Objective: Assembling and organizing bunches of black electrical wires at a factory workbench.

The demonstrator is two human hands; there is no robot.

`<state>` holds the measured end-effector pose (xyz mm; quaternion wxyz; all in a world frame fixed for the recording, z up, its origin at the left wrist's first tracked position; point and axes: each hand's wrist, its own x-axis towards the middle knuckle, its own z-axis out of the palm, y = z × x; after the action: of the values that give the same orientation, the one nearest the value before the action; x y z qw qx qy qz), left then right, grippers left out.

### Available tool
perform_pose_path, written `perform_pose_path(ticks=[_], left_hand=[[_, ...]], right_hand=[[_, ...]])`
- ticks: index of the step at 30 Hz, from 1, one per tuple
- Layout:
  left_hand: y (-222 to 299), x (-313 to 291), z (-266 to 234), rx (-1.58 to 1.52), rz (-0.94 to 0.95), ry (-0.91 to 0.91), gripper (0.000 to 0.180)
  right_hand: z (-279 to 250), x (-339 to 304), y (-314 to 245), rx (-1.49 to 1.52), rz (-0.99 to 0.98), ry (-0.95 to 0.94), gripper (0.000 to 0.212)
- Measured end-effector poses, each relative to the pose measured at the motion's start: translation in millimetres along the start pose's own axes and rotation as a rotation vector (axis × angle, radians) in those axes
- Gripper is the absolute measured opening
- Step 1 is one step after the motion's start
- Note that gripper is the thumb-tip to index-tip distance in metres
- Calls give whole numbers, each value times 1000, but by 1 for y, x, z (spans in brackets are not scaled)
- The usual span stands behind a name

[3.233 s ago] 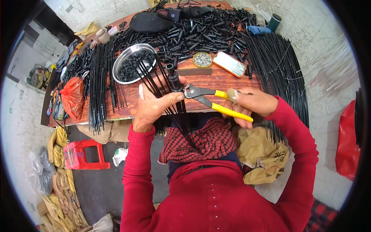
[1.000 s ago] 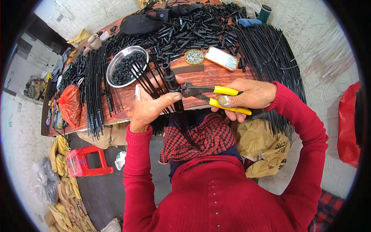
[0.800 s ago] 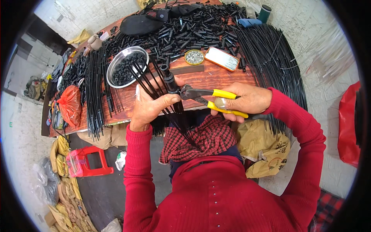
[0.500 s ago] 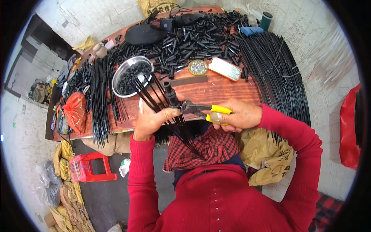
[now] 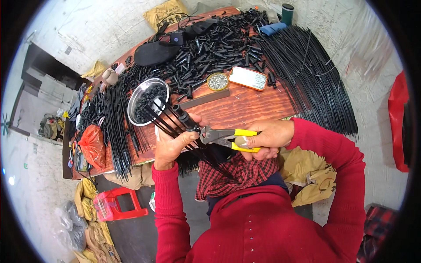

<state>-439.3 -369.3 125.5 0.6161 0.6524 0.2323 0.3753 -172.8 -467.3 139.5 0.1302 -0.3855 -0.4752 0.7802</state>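
Reddish table (image 5: 258, 105): heaped black tubular parts (image 5: 206, 55), steel bowl (image 5: 132, 100), black rods (image 5: 313, 76), orange-rimmed tray (image 5: 246, 87).

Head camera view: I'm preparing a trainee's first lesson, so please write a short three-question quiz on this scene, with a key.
1. Which hand holds the yellow-handled metal pliers?

2. True or false: the round silver metal bowl is left of the small round yellow-rimmed dish.

3. What does the left hand hold?
A. Thin black rods and a black tubular part
B. A tied orange plastic bag
C. A white rectangular tray

Key: 1. The right hand. 2. True. 3. A.
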Motion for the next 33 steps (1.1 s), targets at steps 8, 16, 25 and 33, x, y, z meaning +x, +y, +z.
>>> perform_pose_path(ticks=[8, 16, 25, 33], left_hand=[[1, 4, -5, -122, -28, 9, 46], [6, 3, -4, -61, 6, -42, 56], [11, -6, 5, 31, -61, 43, 61], [7, -14, 2, 154, 11, 75, 59]], right_hand=[[2, 3, 12, -130, -192, 215, 49], [21, 34, 12, -68, -435, 415, 23], [39, 67, 0, 84, -728, 573, 34], [44, 76, -7, 73, -676, 580, 38]])
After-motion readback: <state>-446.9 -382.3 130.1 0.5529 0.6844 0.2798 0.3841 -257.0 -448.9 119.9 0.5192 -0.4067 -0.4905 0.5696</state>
